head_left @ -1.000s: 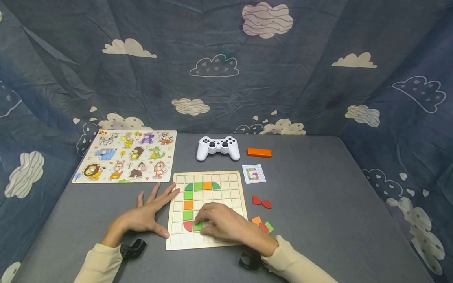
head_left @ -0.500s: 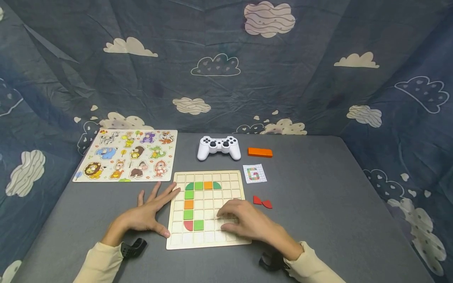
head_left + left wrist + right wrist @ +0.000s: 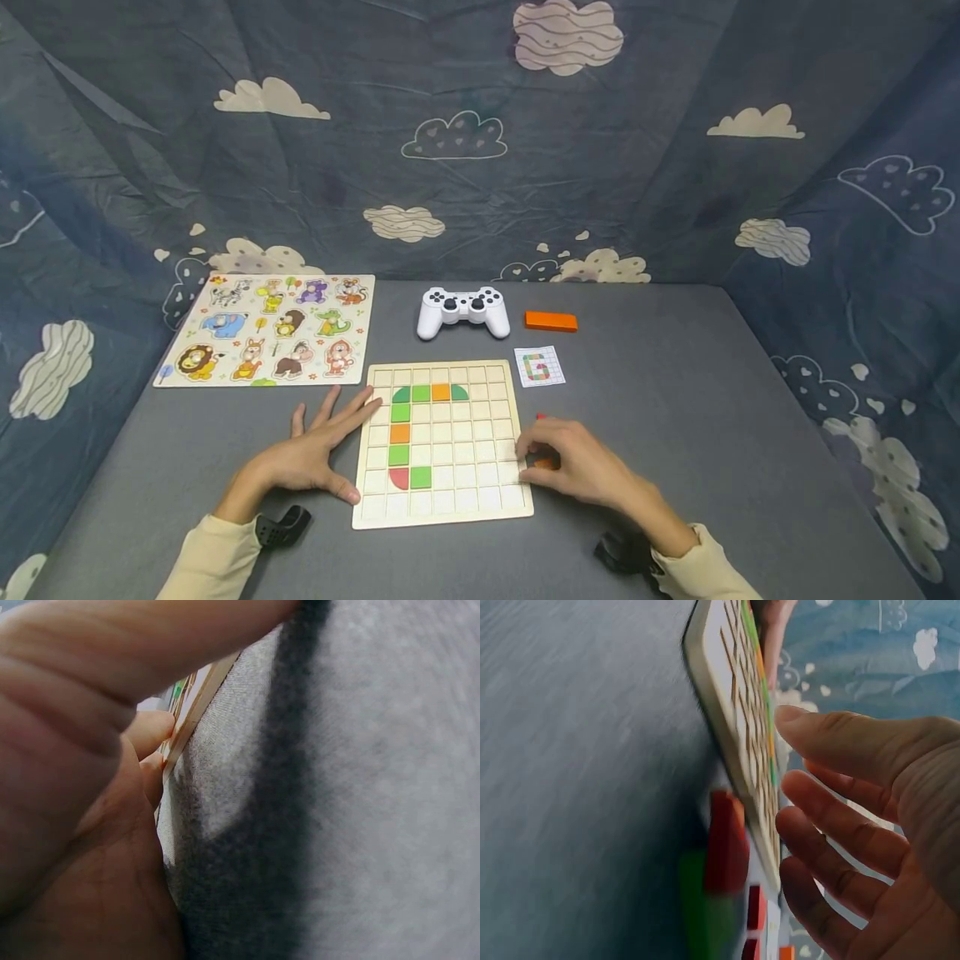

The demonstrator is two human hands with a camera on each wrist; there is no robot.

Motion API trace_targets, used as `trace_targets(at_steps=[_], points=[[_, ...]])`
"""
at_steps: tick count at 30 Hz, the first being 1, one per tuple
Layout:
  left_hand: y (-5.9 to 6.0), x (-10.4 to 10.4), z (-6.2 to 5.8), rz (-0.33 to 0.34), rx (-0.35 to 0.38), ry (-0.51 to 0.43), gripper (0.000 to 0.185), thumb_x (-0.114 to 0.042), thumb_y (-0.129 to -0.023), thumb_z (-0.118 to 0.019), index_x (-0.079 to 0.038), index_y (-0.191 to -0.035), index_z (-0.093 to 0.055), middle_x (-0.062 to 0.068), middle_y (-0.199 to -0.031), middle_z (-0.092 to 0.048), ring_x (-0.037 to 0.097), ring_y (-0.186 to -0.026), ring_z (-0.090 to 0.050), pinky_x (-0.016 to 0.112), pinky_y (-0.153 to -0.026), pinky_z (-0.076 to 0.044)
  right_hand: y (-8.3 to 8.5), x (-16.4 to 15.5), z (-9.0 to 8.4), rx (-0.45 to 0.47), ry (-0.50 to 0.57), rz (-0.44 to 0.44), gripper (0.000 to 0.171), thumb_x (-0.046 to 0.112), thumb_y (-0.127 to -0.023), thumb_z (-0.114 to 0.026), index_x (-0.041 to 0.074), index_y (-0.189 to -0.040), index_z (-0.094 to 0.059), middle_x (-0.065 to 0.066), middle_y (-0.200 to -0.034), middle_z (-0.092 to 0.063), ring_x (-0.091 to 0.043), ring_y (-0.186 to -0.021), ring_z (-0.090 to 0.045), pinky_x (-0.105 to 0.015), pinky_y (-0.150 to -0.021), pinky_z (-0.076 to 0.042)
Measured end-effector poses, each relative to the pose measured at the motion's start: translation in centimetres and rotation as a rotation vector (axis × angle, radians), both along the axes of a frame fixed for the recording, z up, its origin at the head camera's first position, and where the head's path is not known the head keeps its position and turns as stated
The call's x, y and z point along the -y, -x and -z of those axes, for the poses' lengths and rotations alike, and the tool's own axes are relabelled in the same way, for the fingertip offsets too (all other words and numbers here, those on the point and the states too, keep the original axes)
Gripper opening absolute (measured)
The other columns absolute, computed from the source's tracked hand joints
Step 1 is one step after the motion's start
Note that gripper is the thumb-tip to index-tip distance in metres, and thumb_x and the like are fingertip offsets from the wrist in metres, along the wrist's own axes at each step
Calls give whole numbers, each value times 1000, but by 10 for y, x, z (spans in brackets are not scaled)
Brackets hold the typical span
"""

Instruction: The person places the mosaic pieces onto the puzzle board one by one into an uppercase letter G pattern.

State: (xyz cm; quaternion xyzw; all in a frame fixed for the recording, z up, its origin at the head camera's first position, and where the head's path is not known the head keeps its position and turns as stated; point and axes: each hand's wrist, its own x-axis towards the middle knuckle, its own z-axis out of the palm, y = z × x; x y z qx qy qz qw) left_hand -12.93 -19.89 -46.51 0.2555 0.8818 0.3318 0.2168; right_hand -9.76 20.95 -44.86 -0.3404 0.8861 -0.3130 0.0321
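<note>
A light wooden grid board [image 3: 442, 504] lies on the table, with a C-like row of green, orange and red tiles in its cells. My left hand [image 3: 318, 458] is spread at the board's left side, its fingertips and thumb on the edge. My right hand [image 3: 581, 462] hovers over the small loose pieces at the board's right edge, fingers loosely bent, with nothing held between them. In the right wrist view a red piece [image 3: 726, 851] and a green piece [image 3: 705, 907] lie below that hand; in the head view the hand mostly hides them.
A small pattern card [image 3: 539, 367] lies right of the board. Behind stand a white game controller [image 3: 462, 312] and an orange block [image 3: 551, 322]. An animal puzzle board [image 3: 266, 333] lies at the back left. A cloud-printed cloth [image 3: 637, 200] hangs behind the table.
My right hand has left the green tile in the bottom row and moved right, off the board to the loose pieces. My left hand has stayed in place.
</note>
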Motion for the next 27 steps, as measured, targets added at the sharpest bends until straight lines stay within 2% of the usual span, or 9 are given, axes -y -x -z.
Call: trace_targets(at_steps=[10,17,27], points=[[-1,0,-1,-6,10,-9,128,-50,-60,-89,-19,-162,-18,11,-170,-1,45,-149,25,77,-101,24,2,-19,-2,100,-132,29,28,23,-78,-86,24,-98,-68,17,-102,-67,-7,-93,-60,-32,-87,-52],[0,-1,-1,0,1,-2,128,-53,-61,-88,-20,-162,-18,10,-170,0,46,-149,23,78,-101,22,3,-20,0,104,-150,23,27,21,-78,-87,23,-98,-69,13,-97,-67,-7,-89,-59,-31,-82,-51],[-1,0,-1,2,-5,-1,128,-53,-61,-88,-18,-162,-18,10,-170,-1,46,-149,23,78,-101,22,4,-22,-1,124,-167,5,27,18,-78,-85,23,-100,-70,13,-98,-67,-7,-89,-60,-32,-82,-52]])
